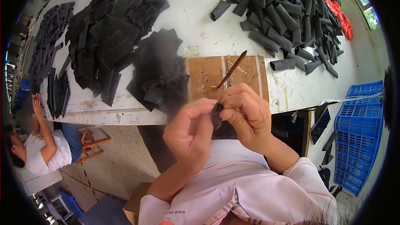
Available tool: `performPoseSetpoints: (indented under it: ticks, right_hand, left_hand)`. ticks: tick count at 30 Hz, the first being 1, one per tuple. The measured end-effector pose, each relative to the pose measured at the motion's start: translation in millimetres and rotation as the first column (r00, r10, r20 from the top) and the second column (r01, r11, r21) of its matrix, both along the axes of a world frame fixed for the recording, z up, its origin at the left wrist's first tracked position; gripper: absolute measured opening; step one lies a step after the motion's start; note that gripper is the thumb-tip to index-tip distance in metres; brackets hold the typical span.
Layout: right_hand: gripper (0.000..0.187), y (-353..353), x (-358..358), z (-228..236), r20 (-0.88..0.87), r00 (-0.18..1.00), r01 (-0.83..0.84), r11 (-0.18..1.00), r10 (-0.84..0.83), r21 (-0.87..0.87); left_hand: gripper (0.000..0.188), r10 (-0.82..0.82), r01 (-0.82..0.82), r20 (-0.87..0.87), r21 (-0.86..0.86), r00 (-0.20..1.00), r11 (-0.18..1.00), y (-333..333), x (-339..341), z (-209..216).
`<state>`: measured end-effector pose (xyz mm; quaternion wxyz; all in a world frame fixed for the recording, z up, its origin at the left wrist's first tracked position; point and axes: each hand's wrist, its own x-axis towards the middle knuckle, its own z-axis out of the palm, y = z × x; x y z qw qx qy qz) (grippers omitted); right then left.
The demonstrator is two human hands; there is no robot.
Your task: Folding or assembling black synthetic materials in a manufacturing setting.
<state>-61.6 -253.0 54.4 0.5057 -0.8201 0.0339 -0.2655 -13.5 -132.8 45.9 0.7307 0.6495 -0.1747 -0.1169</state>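
Note:
In front of my chest, I pinch a small black tube-shaped piece [217,118] from both sides, its dark opening turned upward. The thumb and forefinger of my left hand [188,131] close on its left side. My right hand [246,114] grips its upper rim on the right with the fingertips. Just beyond my right fingers, a thin brown stick [233,69] slants up to the right; whether those fingers touch it I cannot tell. Behind it lies a brown board [204,73] with pale tape strips on the white table [189,18].
Flat black pieces form a large heap [110,33] and a smaller stack [156,68] on the left. Black rolled tubes [283,14] pile up at the far right, beside a red bag [339,16]. Blue crates [358,137] stand at right. A seated person [50,146] works at far left.

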Motion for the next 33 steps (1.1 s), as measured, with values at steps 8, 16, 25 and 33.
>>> performPoseSetpoints:
  ticks: [8,16,25,33]
  right_hand:
    - [0.021,-39.4,10.7,62.5,0.079,0.982,-0.183,0.968,0.172,0.169]
    - [0.022,-73.7,37.7,-3.0,-0.103,0.886,-0.150,0.488,0.453,0.860]
    - [0.029,-66.1,55.1,23.2,-0.214,0.896,-0.123,0.681,0.389,0.722]
    - [0.029,-69.7,43.4,-11.1,-0.121,0.883,-0.129,0.481,0.454,0.867]
  left_hand:
    - [0.038,-0.854,0.342,-0.246,-0.838,0.459,0.425,-23.8,37.1,55.1]
    - [0.029,-0.864,-0.116,-0.452,-0.892,0.222,0.437,-51.6,64.1,4.6]
    - [0.024,-0.850,-0.416,-0.513,-0.803,0.118,0.426,-52.4,78.5,15.3]
    - [0.022,-0.769,-0.186,-0.616,-0.787,0.172,0.589,-44.3,66.4,-14.2]
